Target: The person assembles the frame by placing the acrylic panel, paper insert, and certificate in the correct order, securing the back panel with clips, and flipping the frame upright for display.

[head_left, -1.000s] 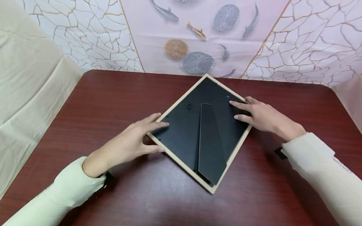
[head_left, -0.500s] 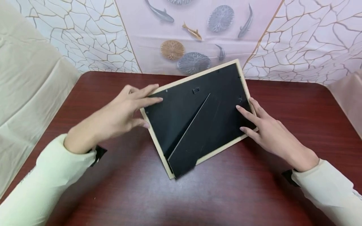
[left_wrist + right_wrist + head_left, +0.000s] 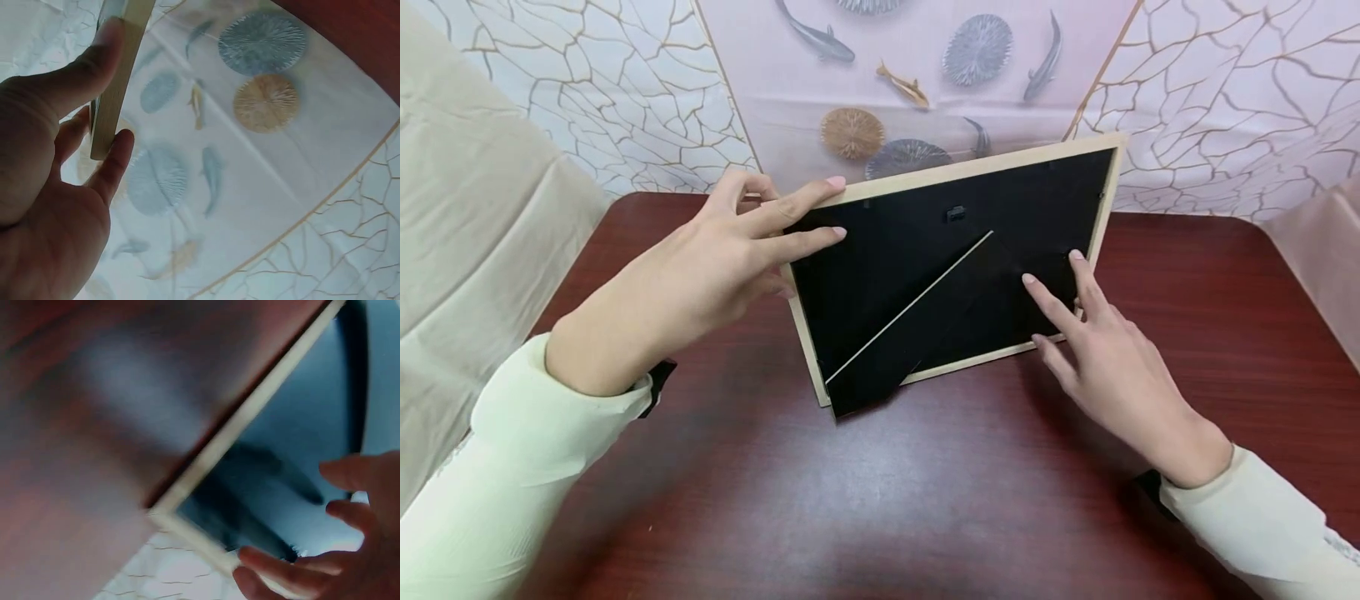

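Note:
A picture frame (image 3: 953, 275) with a pale wooden border and black backing stands tilted over the table, its back towards me. A black easel stand (image 3: 910, 333) runs slantwise down the backing and juts past the lower border. My left hand (image 3: 700, 258) grips the frame's upper left corner, thumb and fingers on either side of the border in the left wrist view. Near the lower right corner, my right hand (image 3: 1108, 367) has its fingers spread over the backing; the right wrist view shows some fingertips at the border (image 3: 212, 450). The frame's front is hidden.
The dark red wooden table (image 3: 850, 508) lies beneath. Behind its far edge hangs a patterned cloth (image 3: 970, 92) with fish and round motifs, and plain pale cloth (image 3: 482, 208) hangs on the left.
The frame has turned clockwise and risen from lying nearly flat to a tilted stance. My left hand has moved up and away from me with its corner; my right hand stays by the right corner.

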Available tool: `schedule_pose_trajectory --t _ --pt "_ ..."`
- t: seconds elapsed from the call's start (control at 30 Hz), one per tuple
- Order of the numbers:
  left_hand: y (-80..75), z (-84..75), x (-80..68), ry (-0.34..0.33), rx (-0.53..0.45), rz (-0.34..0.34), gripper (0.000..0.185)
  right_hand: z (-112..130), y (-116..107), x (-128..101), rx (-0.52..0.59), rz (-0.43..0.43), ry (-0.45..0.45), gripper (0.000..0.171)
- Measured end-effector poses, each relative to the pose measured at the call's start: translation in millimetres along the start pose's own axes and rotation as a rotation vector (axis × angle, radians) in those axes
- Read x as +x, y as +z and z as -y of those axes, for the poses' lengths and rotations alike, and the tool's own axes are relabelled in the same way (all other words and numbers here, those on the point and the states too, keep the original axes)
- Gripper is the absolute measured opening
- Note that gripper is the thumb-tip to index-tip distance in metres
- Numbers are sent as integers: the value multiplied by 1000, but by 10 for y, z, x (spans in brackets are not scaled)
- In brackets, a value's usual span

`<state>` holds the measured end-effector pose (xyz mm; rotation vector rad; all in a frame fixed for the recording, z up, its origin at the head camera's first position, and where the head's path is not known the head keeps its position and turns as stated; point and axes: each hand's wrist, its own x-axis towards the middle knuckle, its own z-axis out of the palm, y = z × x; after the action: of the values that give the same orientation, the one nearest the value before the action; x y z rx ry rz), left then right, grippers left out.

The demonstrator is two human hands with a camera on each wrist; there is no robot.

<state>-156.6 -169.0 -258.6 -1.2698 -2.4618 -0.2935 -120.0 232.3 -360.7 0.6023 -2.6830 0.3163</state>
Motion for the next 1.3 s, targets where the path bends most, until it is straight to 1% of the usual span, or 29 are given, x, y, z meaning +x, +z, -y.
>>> schedule_pose_trajectory --t 0.13,0.27,0.33,0.37,0.43,0.53,0.67,0.87,1.03,1.3 --pt "-36 -116 -14 23 56 -5 71 205 -60 42 -39 -179 -78 57" --pt "-30 -189 -17 65 132 -29 69 431 -91 112 -9 -361 -180 41" --pt "-21 -210 -11 79 167 -39 69 536 -94 159 13 -422 -239 36" --pt "-14 -216 -6 86 182 -43 70 582 -96 180 16 -429 -269 35" --pt "-2 -224 2 93 204 -49 69 666 -86 232 19 -413 -328 35" --pt "10 -234 14 97 233 -55 69 767 -50 317 10 -349 -378 34" --pt "28 -236 37 107 301 -60 68 832 25 417 -4 -275 -368 32" --pt "50 -185 71 146 405 -78 67 809 89 480 -2 -209 -350 26" --pt "85 -114 87 184 467 -107 68 779 76 468 3 -188 -351 26" --pt "142 3 108 236 555 -145 70 734 29 351 10 -173 -376 30"
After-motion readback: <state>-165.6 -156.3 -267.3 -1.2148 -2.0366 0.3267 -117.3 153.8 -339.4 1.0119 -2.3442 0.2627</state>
